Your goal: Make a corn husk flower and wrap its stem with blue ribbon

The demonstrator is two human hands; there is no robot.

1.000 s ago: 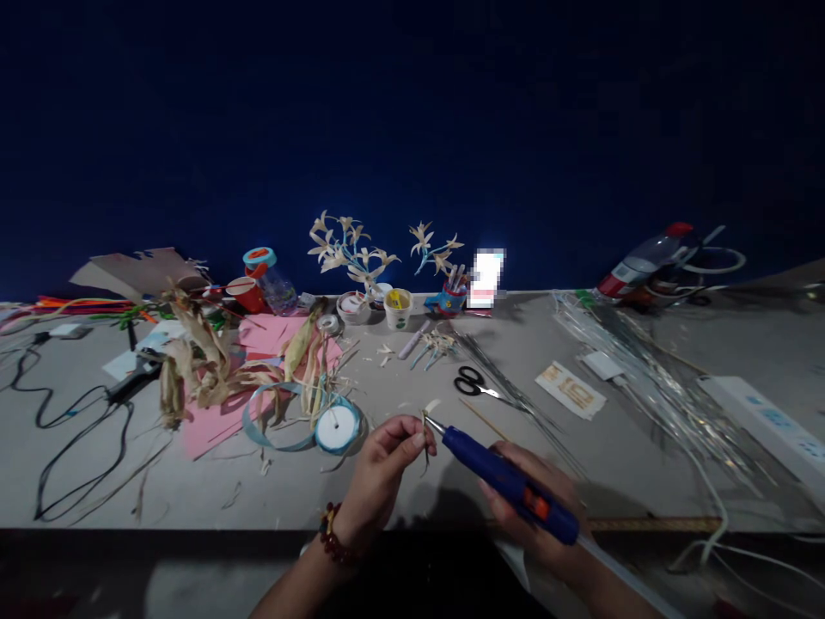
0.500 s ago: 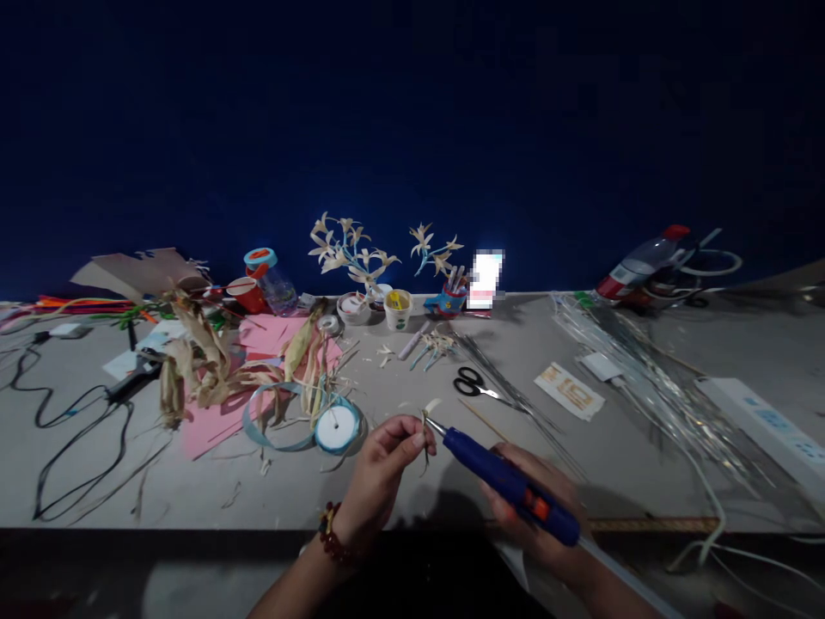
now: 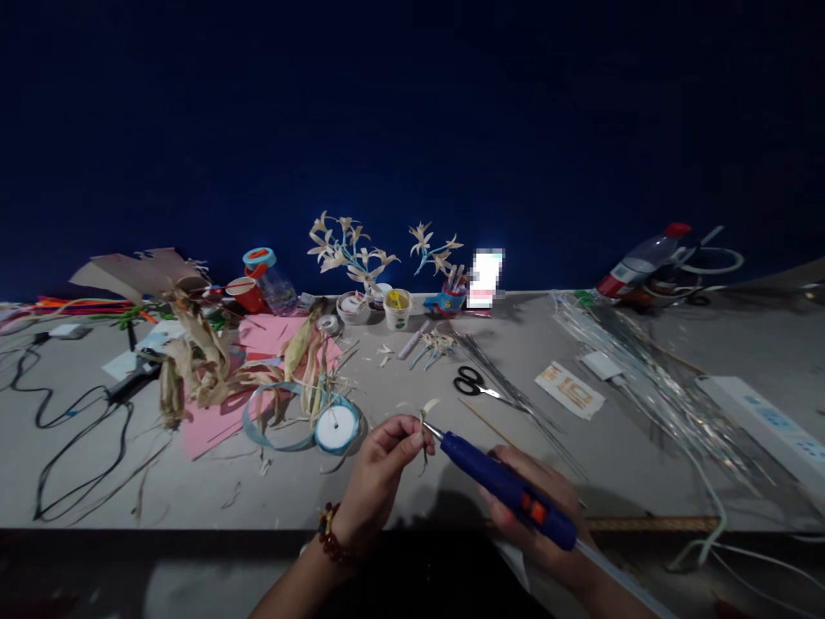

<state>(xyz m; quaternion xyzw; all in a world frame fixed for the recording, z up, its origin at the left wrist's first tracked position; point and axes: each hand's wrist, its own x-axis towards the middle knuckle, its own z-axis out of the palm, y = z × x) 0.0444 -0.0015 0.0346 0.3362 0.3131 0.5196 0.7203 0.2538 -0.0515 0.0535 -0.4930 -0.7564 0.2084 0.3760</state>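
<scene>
Between thumb and fingertips, my left hand pinches a small pale husk flower with thin strips hanging below. My right hand is wrapped round a dark blue glue gun with an orange-red switch. Its metal nozzle points left and meets the flower, or comes very close; I cannot tell which. A clear glue stick runs out of the back end. Beyond my hands lie black-handled scissors, a thin wooden stick and several small flowers on blue stems.
A blue ribbon roll, dried husks and pink paper lie to the left. At the back stand flower sprays, a white cup and a bright phone. Wires and a power strip lie right.
The glue gun has shifted slightly left, its nozzle staying at the flower. My left hand keeps its pinch in nearly the same place.
</scene>
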